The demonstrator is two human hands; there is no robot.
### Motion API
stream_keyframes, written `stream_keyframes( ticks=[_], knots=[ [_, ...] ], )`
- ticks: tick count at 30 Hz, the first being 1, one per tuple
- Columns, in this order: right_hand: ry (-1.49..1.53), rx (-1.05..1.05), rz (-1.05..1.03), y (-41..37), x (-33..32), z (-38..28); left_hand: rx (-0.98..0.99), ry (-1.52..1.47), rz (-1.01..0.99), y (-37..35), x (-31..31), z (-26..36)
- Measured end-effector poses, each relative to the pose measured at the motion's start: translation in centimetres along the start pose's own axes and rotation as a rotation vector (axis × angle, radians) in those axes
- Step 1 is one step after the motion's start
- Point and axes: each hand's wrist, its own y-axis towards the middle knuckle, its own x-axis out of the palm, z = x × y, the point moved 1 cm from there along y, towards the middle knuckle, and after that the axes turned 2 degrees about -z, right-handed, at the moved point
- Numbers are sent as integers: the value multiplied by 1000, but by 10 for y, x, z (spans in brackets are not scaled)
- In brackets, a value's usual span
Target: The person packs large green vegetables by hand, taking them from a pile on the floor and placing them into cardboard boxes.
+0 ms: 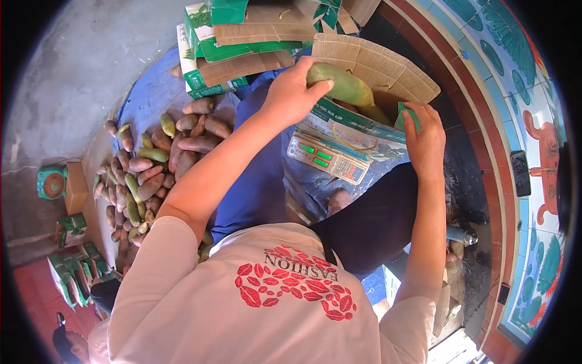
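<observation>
A long, thick green vegetable that looks like a green radish (pixel 342 85) is in my left hand (pixel 294 94). My left fingers wrap around its near end, and it lies over the opening of a cardboard box (pixel 403 70). My right hand (pixel 424 133) grips the green corner flap at the box's right side. Part of another green radish (pixel 374 113) shows inside the box; the rest of the contents are hidden. The box stands on a digital scale (pixel 327 159) with lit green displays, its digits too small to read.
A heap of reddish-brown and green root vegetables (pixel 151 164) lies on a blue sheet (pixel 142 100) to the left. Green cartons (pixel 212 54) are stacked behind. A tiled wall (pixel 542 151) curves along the right. Another person (pixel 76 346) is at the lower left.
</observation>
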Motion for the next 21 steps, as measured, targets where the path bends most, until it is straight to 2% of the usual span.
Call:
stream_keyframes(
  ticks=[5, 8, 14, 17, 20, 21],
  knots=[
    [16, 14, 12, 5, 7, 1, 148, 333, -9, 8, 12, 19],
    [33, 30, -3, 5, 7, -3, 297, 386, -97, 18, 22, 22],
    [77, 37, 1, 4, 4, -3, -49, 363, -353, 36, 46, 33],
    [85, 68, 4, 3, 3, 0, -42, 314, -303, 46, 69, 17],
    [104, 74, 10, 2, 3, 2, -120, 169, -351, 60, 83, 4],
    [109, 81, 9, 2, 2, 2, -120, 218, -416, 62, 86, 0]
  ],
)
